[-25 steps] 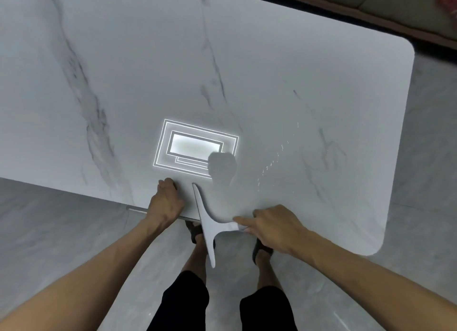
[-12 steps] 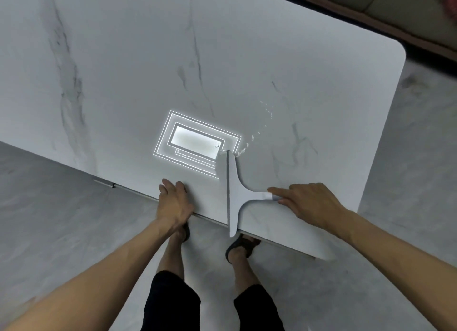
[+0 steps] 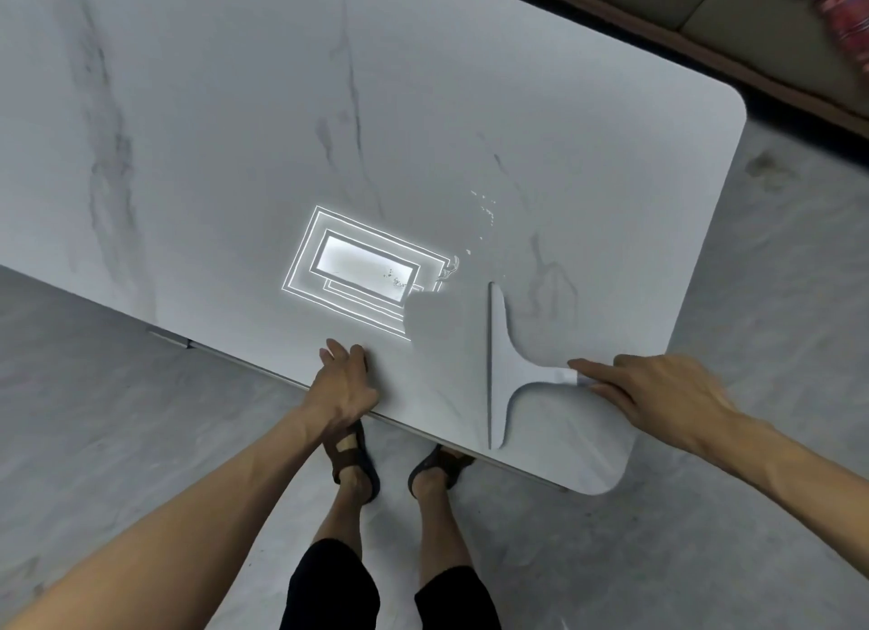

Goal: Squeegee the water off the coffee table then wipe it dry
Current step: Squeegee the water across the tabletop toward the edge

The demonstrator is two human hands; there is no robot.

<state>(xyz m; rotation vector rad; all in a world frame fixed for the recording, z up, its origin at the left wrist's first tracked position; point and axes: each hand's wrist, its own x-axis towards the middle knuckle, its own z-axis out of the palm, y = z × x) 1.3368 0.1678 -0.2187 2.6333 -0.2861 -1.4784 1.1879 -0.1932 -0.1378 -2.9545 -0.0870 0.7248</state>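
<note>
The coffee table has a white marble top with grey veins. A pale grey T-shaped squeegee lies flat on it near the front right corner, its blade running front to back. My right hand grips the squeegee's handle end, index finger stretched along it. My left hand rests on the table's front edge, fingers on top. Small water droplets glint on the top beyond the blade, with a few more by the ceiling-light reflection.
Grey tiled floor surrounds the table. My sandalled feet stand under the front edge. A sofa with a red patterned cloth stands beyond the far right corner.
The squeegee has travelled rightward along the front of the table with my right hand. My left hand stays on the front edge. The droplets now lie left of and beyond the blade.
</note>
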